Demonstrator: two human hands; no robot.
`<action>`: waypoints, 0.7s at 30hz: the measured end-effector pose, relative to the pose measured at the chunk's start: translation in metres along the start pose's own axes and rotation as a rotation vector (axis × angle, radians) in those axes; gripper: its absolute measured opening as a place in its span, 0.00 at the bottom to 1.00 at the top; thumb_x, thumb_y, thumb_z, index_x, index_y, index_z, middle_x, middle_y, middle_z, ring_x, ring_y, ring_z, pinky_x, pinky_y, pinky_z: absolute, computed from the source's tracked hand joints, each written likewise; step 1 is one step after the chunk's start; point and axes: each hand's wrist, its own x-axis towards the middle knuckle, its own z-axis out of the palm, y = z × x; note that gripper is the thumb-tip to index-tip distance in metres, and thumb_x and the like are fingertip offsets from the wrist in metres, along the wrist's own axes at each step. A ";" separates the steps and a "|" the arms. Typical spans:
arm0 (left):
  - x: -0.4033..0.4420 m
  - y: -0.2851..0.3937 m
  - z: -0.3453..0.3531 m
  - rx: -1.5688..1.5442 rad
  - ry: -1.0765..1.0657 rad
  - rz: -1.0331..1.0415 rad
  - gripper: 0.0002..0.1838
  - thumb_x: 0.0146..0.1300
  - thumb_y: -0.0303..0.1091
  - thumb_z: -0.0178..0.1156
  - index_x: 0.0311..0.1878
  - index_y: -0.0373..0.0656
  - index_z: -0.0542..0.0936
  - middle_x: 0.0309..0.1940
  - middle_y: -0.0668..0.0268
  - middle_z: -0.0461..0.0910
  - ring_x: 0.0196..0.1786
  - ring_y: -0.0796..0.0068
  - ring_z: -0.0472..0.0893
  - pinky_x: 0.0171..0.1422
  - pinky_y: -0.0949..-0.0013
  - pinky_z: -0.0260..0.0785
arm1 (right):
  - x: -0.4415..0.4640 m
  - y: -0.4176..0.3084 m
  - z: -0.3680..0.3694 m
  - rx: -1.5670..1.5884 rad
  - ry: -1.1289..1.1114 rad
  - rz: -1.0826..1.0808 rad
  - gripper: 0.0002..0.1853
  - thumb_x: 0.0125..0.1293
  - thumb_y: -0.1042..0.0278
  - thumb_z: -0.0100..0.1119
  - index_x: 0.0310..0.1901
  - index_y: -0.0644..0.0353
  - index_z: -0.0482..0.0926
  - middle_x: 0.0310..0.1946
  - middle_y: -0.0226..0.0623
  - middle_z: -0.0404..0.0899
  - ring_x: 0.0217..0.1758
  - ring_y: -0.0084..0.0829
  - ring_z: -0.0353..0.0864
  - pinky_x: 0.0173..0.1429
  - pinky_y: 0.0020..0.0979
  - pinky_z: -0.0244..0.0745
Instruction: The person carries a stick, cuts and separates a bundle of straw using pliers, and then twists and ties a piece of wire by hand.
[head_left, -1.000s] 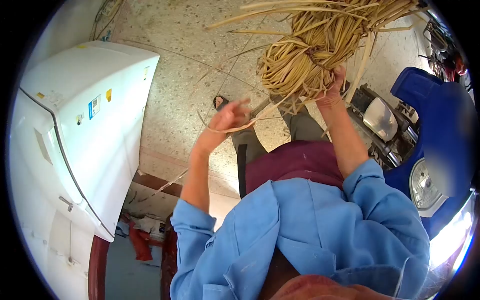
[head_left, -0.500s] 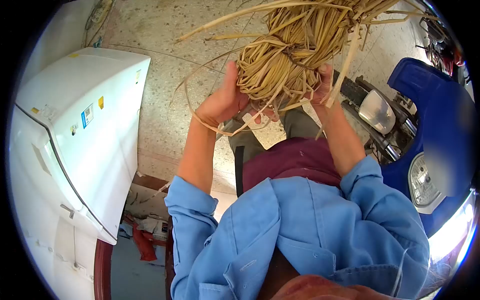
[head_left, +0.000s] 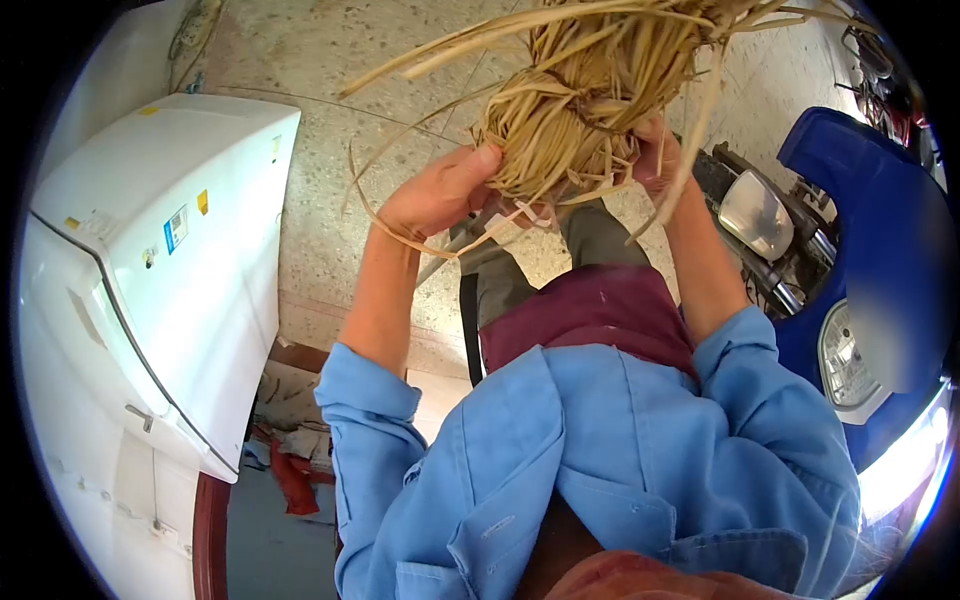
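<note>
"Location of straw bundle (head_left: pixel 560 140)?"

"Between both hands, above speckled floor (head_left: pixel 320 160), upper end cut off by top of view."

"State of left hand (head_left: pixel 440 190)?"

"Clamped at lower left edge of bundle; thumb (head_left: pixel 485 157) on facing surface, rest of grip partly hidden beneath."

"State of right hand (head_left: pixel 655 165)?"

"Curled against lower right edge of bundle, opposite left hand. Exact finger placing behind straw: impossible to tell."

"Condition of straw?"

"Gathered at narrow tie (head_left: pixel 590 118) across middle, with rounded end between hands. Long loose strips (head_left: pixel 450 48) projecting leftward from upper part; one thin strip (head_left: pixel 440 251) looped across left wrist and back to lower edge of bundle."

"Surroundings?"

"To left, white appliance (head_left: pixel 200 290) with small labels (head_left: pixel 176 228) on side, well apart from bundle. To right, blue motorbike (head_left: pixel 870 240), just beyond right forearm (head_left: pixel 705 270). Below hands, maroon cloth (head_left: pixel 590 310) over dark trousers (head_left: pixel 602 240)."
</note>
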 end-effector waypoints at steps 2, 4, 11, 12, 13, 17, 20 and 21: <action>0.000 0.000 -0.012 0.005 -0.181 -0.057 0.39 0.57 0.58 0.52 0.56 0.29 0.64 0.49 0.57 0.72 0.44 0.69 0.75 0.46 0.69 0.68 | -0.003 -0.004 -0.006 0.080 -0.196 0.006 0.32 0.46 0.60 0.68 0.53 0.61 0.67 0.44 0.38 0.75 0.45 0.32 0.76 0.44 0.31 0.78; 0.004 -0.001 -0.015 0.060 -0.300 -0.090 0.43 0.50 0.57 0.59 0.58 0.29 0.61 0.53 0.53 0.68 0.48 0.63 0.74 0.52 0.62 0.67 | -0.002 -0.004 -0.008 0.125 -0.302 0.009 0.34 0.46 0.59 0.68 0.54 0.61 0.66 0.45 0.38 0.75 0.47 0.32 0.76 0.45 0.32 0.78; 0.009 0.017 0.016 -0.269 -0.467 -0.060 0.42 0.46 0.44 0.67 0.60 0.32 0.60 0.52 0.50 0.69 0.49 0.57 0.74 0.53 0.55 0.67 | -0.023 -0.039 -0.001 -0.374 -0.105 -0.069 0.38 0.44 0.60 0.69 0.57 0.60 0.63 0.50 0.40 0.71 0.52 0.33 0.73 0.55 0.33 0.72; 0.010 0.021 0.021 -0.202 -0.467 -0.057 0.41 0.46 0.43 0.67 0.59 0.32 0.61 0.51 0.50 0.70 0.48 0.57 0.74 0.52 0.55 0.68 | -0.027 -0.044 0.004 -0.421 -0.136 -0.093 0.37 0.46 0.59 0.68 0.58 0.60 0.63 0.50 0.41 0.71 0.52 0.33 0.72 0.55 0.34 0.71; 0.010 0.024 0.025 -0.195 -0.418 -0.059 0.37 0.45 0.38 0.67 0.57 0.33 0.63 0.47 0.53 0.73 0.46 0.60 0.76 0.51 0.59 0.70 | -0.030 -0.045 0.006 -0.410 -0.096 -0.080 0.36 0.47 0.58 0.67 0.57 0.62 0.64 0.50 0.43 0.71 0.51 0.35 0.73 0.53 0.35 0.73; 0.008 0.029 0.044 -0.132 -0.274 -0.199 0.39 0.41 0.27 0.70 0.58 0.36 0.63 0.47 0.56 0.73 0.47 0.63 0.75 0.53 0.58 0.68 | -0.036 -0.038 0.002 -0.291 -0.035 -0.106 0.31 0.52 0.54 0.61 0.55 0.63 0.66 0.48 0.45 0.73 0.48 0.38 0.76 0.47 0.39 0.77; 0.003 0.031 0.057 0.063 -0.073 -0.183 0.40 0.39 0.25 0.71 0.59 0.37 0.63 0.48 0.58 0.72 0.50 0.65 0.73 0.57 0.64 0.66 | -0.036 -0.026 -0.011 -0.127 -0.060 -0.167 0.30 0.53 0.52 0.59 0.54 0.62 0.67 0.47 0.44 0.73 0.48 0.38 0.76 0.47 0.39 0.76; 0.005 0.034 0.060 0.074 -0.081 -0.227 0.42 0.36 0.23 0.72 0.59 0.38 0.62 0.50 0.59 0.70 0.52 0.67 0.72 0.58 0.67 0.63 | -0.036 -0.025 -0.015 -0.110 -0.055 -0.160 0.30 0.52 0.52 0.60 0.54 0.61 0.67 0.48 0.43 0.73 0.48 0.38 0.75 0.47 0.39 0.76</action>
